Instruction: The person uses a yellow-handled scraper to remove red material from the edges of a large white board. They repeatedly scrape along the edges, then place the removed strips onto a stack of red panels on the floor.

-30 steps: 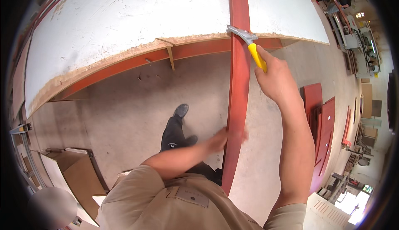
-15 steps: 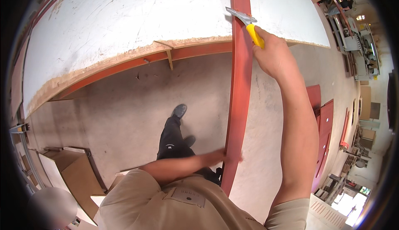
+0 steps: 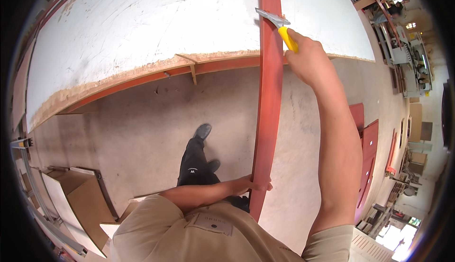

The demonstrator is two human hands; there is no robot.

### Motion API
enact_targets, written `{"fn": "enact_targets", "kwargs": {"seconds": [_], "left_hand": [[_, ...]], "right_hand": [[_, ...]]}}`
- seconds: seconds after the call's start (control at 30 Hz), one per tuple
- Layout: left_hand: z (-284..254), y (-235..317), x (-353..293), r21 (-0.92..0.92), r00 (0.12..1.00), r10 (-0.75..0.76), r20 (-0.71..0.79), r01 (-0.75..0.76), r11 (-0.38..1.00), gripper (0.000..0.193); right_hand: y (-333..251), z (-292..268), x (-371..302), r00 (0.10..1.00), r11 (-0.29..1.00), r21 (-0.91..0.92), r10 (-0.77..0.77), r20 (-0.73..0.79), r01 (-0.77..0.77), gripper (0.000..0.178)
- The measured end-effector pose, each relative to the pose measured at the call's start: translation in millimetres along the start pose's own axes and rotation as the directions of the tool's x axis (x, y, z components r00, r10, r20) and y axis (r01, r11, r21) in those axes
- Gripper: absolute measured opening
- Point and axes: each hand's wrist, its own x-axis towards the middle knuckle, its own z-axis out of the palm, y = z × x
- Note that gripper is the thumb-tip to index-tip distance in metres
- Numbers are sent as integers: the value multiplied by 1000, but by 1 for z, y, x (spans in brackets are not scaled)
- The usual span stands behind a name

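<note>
A long reddish-brown board (image 3: 268,101) runs from the far edge of the view over the white tabletop and back toward my body. My right hand (image 3: 305,59) is closed around the yellow handle of a scraper (image 3: 286,39). The scraper's grey metal head lies across the board's upper face, with small reddish shavings beside it. Close to my waist, my left hand (image 3: 253,185) grips the near part of the board; its fingertips show past the right edge, and the rest of the grip is hidden under the wood.
The white, scratched table (image 3: 142,20) has a chipped front edge and an orange-red frame beneath. Dark red panels (image 3: 367,158) stand on the right. An open brown box-like piece (image 3: 85,200) sits at lower left. Benches and stacked boards line the far right.
My left hand, blurred before, now shows clearly on the board, slightly lower in view. Board and scraper have shifted a little left in the picture; the scraper head stays on the board.
</note>
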Motion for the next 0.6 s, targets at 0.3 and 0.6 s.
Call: {"fn": "enact_targets", "kwargs": {"seconds": [0.3,0.6], "left_hand": [[-37,75,57,-95,975,222,-13,-222,970,24],[-17,4,21,-170,993,20,113,-1,985,42]], "right_hand": [[-7,-6,3,998,998,25,-57,-27,58,58],[-25,-14,30,998,998,55,30,47,-32,60]]}}
